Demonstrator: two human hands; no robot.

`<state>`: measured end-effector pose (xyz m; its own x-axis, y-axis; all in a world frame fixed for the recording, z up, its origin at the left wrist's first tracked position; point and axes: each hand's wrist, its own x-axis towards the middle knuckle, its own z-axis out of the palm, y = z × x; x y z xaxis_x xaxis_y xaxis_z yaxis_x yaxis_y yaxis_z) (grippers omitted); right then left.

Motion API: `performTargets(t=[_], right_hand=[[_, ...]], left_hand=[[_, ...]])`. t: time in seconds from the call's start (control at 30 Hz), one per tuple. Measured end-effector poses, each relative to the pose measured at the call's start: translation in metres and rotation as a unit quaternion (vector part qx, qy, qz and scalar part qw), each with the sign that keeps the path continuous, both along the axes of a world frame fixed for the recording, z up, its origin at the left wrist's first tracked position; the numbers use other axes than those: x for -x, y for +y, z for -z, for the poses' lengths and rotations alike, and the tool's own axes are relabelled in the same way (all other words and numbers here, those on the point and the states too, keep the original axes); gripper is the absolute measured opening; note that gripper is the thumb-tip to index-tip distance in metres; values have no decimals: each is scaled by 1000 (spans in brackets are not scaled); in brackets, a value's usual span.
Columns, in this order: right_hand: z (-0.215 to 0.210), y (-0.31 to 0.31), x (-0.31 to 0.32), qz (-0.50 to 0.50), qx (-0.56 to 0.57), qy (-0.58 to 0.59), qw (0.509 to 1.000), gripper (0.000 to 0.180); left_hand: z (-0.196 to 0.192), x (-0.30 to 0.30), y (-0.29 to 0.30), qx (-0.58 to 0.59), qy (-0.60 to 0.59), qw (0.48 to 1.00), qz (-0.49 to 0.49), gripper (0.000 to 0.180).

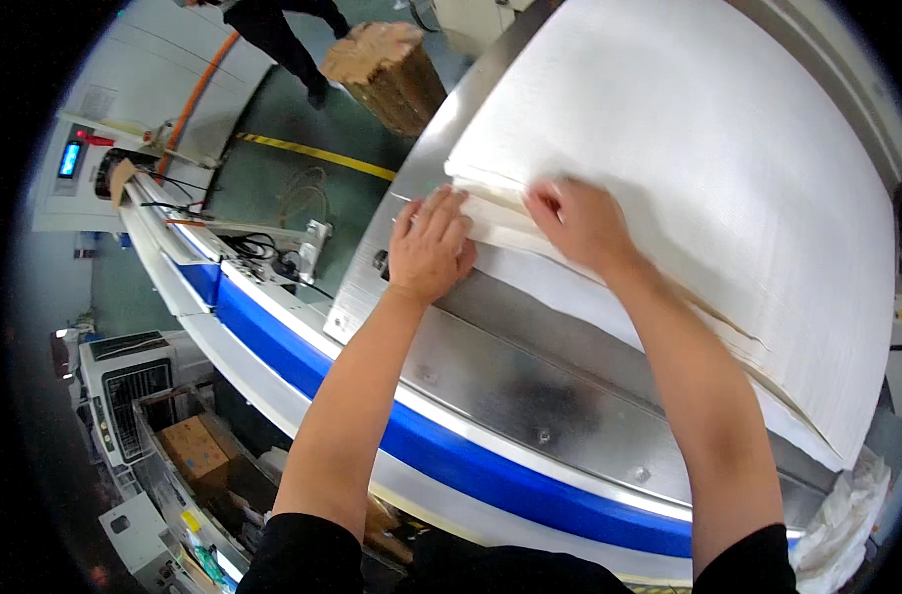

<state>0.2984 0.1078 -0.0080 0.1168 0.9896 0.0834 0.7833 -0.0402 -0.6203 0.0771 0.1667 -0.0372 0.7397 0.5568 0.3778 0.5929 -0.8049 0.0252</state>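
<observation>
A thick stack of white sheets (699, 129), which look like cloth or paper, lies on a metal table. Its upper layers are set back from the near edge, and cream-edged lower layers (501, 223) show there. At the stack's left corner, my left hand (429, 243) has its fingers bent over and closed on the lower layers' end. My right hand (585, 223) is over the near edge, fingers curled in, thumb against the index finger. Motion blurs it, and whatever its fingertips pinch is hidden.
Bare metal tabletop (530, 386) and a blue-and-white table edge (293, 337) lie nearest me. A clear plastic bag (847, 525) hangs at the right. Beyond the table stand a brown wrapped bundle (387, 74) and a person's dark-trousered legs (278, 45). A cardboard box (196, 450) sits lower left.
</observation>
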Motion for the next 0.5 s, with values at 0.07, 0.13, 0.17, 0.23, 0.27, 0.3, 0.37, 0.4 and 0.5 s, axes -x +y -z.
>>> performTargets(t=[0.07, 0.13, 0.17, 0.23, 0.27, 0.3, 0.37, 0.4, 0.5], right_hand=[[-5, -51, 3, 50, 69, -20, 996, 28], [-5, -106, -15, 138, 118, -73, 981, 27], [18, -141, -34, 187, -17, -138, 973, 25], [12, -201, -68, 258, 70, -198, 943, 23], [13, -233, -90, 246, 41, -206, 946, 24], [21, -270, -121, 241, 45, -259, 934, 25], [33, -337, -170, 288, 79, -292, 909, 31], [33, -365, -190, 323, 119, -324, 881, 34], [-27, -421, -234, 397, 375, -176, 819, 40]], left_hand=[[-6, 6, 12, 38, 69, 996, 32, 32], [-17, 7, 17, 36, 128, 990, 48, 38], [-33, 1, 18, 60, 179, 981, 36, 39], [-60, -7, 15, 123, 271, 955, 4, 43], [-68, -12, 16, 128, 300, 945, 0, 46], [-72, -21, 18, 132, 327, 936, 0, 49], [-75, -36, 21, 129, 391, 911, -12, 53], [-71, -45, 22, 117, 433, 894, -25, 51], [-57, -102, 14, 99, 560, 821, -47, 33]])
